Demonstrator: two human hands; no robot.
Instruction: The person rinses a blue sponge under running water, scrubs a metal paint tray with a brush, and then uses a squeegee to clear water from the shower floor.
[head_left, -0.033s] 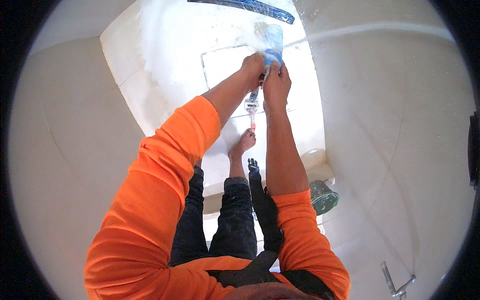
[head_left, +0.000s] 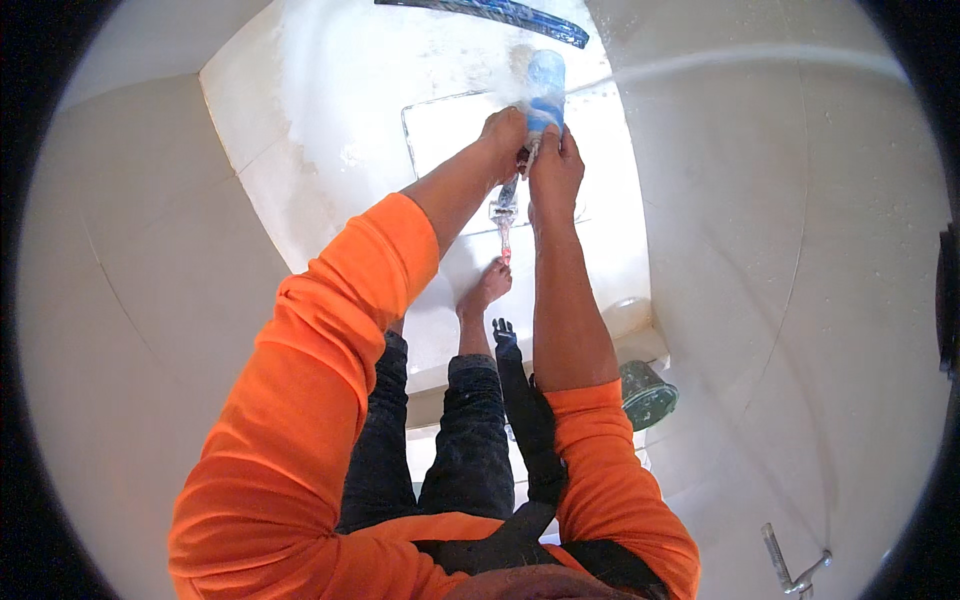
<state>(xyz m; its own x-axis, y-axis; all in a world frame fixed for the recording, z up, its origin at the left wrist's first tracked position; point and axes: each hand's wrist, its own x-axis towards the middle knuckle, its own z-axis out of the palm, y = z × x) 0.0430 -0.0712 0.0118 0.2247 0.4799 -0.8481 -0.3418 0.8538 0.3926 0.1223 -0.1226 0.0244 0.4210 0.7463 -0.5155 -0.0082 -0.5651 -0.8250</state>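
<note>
Out in front, both my hands are closed at the near end of a blue, see-through plastic container (head_left: 545, 80) shaped like a bottle. My left hand (head_left: 504, 132) grips its left side, fingers curled, while my right hand (head_left: 556, 172) wraps the right side with the thumb lying along it. Something pale and wet, like a strip or cloth, hangs between my fingers; I cannot make out what it is. Below my hands a paintbrush (head_left: 505, 225) lies on the pale surface, its dark bristles pointing away and its reddish handle end beside my bare foot (head_left: 488, 285).
A shiny dark-blue strip (head_left: 500, 14) crosses the far edge. Pale walls rise on both sides. A green bucket (head_left: 650, 396) stands by my right elbow, and a metal tap (head_left: 795, 575) juts at lower right. A black strap (head_left: 520, 400) with a buckle dangles before me.
</note>
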